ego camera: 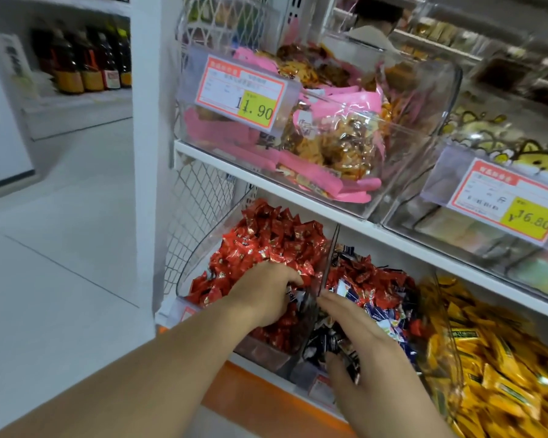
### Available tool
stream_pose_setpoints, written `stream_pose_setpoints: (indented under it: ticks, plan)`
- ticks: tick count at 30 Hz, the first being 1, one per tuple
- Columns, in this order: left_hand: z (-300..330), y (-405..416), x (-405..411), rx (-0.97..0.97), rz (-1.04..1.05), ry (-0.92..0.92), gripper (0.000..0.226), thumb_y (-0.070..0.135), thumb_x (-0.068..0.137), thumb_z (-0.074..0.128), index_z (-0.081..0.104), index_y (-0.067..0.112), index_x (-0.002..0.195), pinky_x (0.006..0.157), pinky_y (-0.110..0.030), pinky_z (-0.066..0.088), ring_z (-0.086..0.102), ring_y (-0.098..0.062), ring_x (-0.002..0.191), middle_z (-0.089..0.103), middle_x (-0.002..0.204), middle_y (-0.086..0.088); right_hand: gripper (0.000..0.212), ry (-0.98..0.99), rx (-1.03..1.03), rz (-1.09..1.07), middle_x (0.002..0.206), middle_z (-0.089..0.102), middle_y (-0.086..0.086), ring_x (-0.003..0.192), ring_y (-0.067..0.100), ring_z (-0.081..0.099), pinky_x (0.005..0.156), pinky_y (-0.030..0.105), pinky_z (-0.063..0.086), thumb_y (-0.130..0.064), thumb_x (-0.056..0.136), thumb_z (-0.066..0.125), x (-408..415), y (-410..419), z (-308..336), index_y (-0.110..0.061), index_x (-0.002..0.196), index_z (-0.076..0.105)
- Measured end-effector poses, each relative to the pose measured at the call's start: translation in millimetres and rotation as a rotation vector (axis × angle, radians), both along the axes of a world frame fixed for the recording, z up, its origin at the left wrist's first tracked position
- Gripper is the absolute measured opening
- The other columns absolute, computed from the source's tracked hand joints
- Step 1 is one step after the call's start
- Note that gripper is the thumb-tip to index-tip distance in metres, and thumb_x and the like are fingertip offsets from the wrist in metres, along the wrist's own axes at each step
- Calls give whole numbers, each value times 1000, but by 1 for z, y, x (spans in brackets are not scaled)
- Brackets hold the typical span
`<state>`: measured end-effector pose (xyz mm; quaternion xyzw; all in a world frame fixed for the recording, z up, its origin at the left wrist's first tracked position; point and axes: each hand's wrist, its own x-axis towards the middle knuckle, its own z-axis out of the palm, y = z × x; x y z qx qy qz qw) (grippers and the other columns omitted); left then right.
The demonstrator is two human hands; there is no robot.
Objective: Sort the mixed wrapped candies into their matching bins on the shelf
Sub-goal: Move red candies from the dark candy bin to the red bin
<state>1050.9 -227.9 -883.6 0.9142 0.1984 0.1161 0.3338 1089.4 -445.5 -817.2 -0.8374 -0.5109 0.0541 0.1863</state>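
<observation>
Head view | left hand (pixel 266 295) gripped red wrapped candies (pixel 266 241) in clear plastic bin (pixel 187 273) | right hand (pixel 361 336), beside that bin, pinched dark-wrapped candies (pixel 332 346).

Heaped high in the clear left-hand bin (pixel 203 248) on the lower shelf: red wrapped candies (pixel 266 238) with gold print, filling it almost to the rim. Just beside it, past a shared clear wall, a 2nd clear bin (pixel 301 371) holding a mixed pile: more red wrapped pieces (pixel 370 279) toward the back, blue-and-white wrapped candies (pixel 383 314) in the middle and at the right, dark navy wrappers (pixel 323 343) at the front. All lying jumbled, at every angle, wrapper ends crimped.
</observation>
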Motion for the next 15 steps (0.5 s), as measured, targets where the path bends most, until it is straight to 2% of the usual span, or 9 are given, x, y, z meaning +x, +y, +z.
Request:
stream_pose_setpoints:
  ticks: [5,10,15]
  plan:
    - [-1,-1,3,55,-46,-49,41,7,96,64,72,31,128,105,-29,47,58,-15,122,64,130,5,82,1,-5,-13,154,17,-47,142,-23,15,105,-5,6,-16,92,67,-1,1,1,-60,149,29]
    - [-3,2,8,75,-67,-65,31,8,92,68,77,30,112,94,-35,54,61,-14,108,64,117,8,80,7,1,-9,153,19,-47,141,-23,16,104,-6,9,-15,92,67,1,2,1,-60,149,31]
    - [0,5,5,37,-70,-57,20,12,95,69,72,31,101,80,-38,58,64,-10,88,69,102,9,79,11,12,-2,152,21,-47,141,-24,17,105,-5,10,-14,92,66,2,1,1,-59,148,33]
